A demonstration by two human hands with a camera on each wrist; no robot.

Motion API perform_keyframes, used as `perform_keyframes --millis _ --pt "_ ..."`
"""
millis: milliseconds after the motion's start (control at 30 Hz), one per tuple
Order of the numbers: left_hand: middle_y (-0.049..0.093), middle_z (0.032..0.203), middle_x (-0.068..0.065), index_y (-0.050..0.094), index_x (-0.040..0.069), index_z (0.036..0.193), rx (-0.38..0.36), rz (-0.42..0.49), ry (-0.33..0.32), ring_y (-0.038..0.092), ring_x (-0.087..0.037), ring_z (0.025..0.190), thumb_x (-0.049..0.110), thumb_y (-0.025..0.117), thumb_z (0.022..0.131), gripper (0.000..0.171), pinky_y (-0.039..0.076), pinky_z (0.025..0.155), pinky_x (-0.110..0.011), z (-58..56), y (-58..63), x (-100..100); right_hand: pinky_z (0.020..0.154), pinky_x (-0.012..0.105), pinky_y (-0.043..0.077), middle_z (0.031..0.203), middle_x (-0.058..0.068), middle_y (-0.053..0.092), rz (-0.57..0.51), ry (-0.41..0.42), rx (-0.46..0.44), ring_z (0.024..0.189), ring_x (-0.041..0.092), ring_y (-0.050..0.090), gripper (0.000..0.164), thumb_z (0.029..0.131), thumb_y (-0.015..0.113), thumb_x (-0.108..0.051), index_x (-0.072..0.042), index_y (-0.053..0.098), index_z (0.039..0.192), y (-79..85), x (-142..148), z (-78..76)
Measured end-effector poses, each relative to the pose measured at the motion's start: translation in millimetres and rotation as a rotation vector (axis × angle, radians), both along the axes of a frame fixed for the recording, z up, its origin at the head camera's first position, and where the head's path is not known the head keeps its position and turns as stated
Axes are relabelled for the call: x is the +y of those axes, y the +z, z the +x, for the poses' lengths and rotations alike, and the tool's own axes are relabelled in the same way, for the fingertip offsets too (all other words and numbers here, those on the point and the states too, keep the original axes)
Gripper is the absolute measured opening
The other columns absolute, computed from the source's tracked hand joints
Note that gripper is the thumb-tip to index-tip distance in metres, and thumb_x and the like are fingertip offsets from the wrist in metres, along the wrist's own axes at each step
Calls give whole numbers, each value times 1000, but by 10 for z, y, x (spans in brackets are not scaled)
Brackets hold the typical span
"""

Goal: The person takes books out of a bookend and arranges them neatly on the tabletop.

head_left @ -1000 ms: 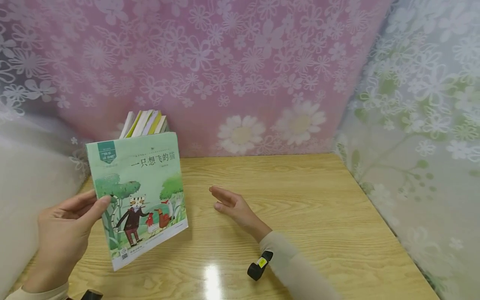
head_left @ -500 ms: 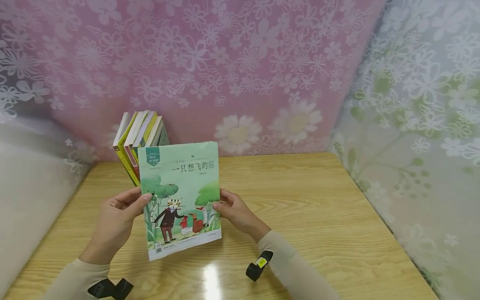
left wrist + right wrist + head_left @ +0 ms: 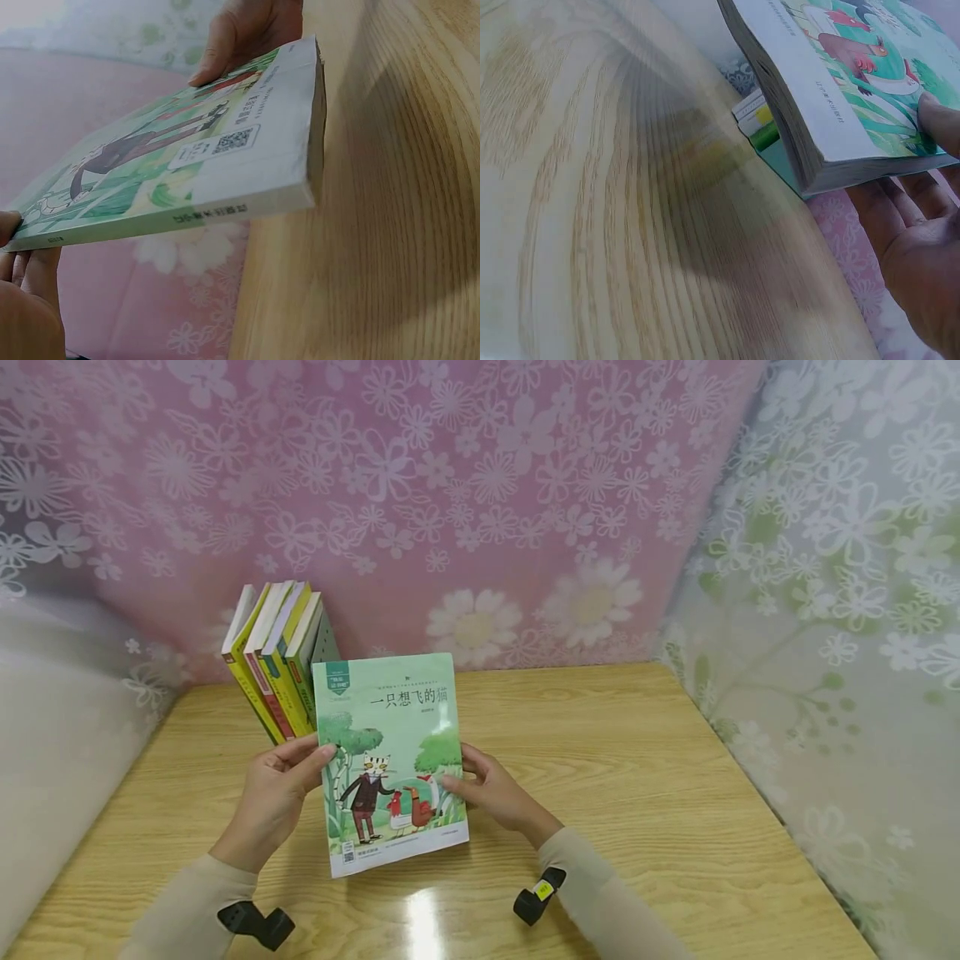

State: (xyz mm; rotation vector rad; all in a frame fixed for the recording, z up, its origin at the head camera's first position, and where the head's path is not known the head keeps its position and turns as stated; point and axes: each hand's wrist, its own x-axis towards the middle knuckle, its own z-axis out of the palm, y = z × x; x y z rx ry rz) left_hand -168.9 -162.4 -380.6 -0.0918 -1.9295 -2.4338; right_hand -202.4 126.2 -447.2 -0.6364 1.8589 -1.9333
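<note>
A light green paperback book with a drawn cat and birds on its cover is held up above the table, tilted with its front toward the head camera. My left hand grips its spine edge, thumb on the cover and fingers behind. On the opposite edge, my right hand pinches the book the same way. In the left wrist view the book's spine and a QR code show. The right wrist view shows the page edges, with the right fingers under the back cover.
Several books stand in a leaning row at the back left, partly behind the held book. The wooden table meets a pink flowered backdrop behind and a pale flowered one on the right.
The left hand has carried the book to the right, off the row of books. My right hand, earlier apart from it, has taken hold of its right edge.
</note>
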Motion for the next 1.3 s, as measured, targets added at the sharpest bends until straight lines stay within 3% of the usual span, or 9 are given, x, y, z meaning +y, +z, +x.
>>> perform_keyframes --millis 200,267,367,467,800,1133,1300 --pt "66 86 10 72 26 94 -71 -47 -11 64 -3 77 10 64 93 17 55 72 -21 -104 -87 45 74 44 58 130 17 56 73 -44 -13 98 25 67 57 98 57 -19 -28 32 149 -47 71 -24" --pt "66 87 12 70 18 106 -93 -80 0 64 -2 80 12 64 93 16 55 74 -20 -141 -115 63 73 44 58 127 18 58 77 -50 -19 96 25 67 57 98 56 -19 -28 32 149 -60 84 -31" --pt "66 89 15 58 3 128 -124 -136 21 63 0 86 14 62 94 36 54 77 -19 -193 -158 87 72 43 59 122 20 62 76 -58 -29 93 25 69 57 99 56 -18 -26 32 149 -74 97 -39" --pt "64 94 15 45 -9 137 -150 -185 33 63 2 88 16 61 96 51 54 80 -18 -235 -196 103 71 43 59 117 21 64 73 -73 -51 90 25 70 56 98 57 -18 -25 34 149 -80 106 -47" --pt "53 135 -15 44 0 141 -204 -309 -4 62 4 93 32 61 95 59 52 87 -20 -376 -279 104 74 43 59 116 21 66 43 -117 -76 92 24 70 55 96 59 -17 -18 38 147 -79 126 -122" --pt "54 135 -19 45 -3 140 -221 -328 -8 63 1 94 25 62 95 55 53 87 -23 -457 -322 92 77 46 58 120 25 63 40 -142 -78 94 26 69 53 97 57 -13 -14 37 147 -21 111 -188" --pt "53 136 -20 47 -2 139 -197 -312 -33 63 1 98 20 59 97 49 50 95 -30 -444 -343 56 75 44 58 120 25 63 43 -178 -80 91 24 69 50 98 56 -13 -12 38 145 4 112 -273"
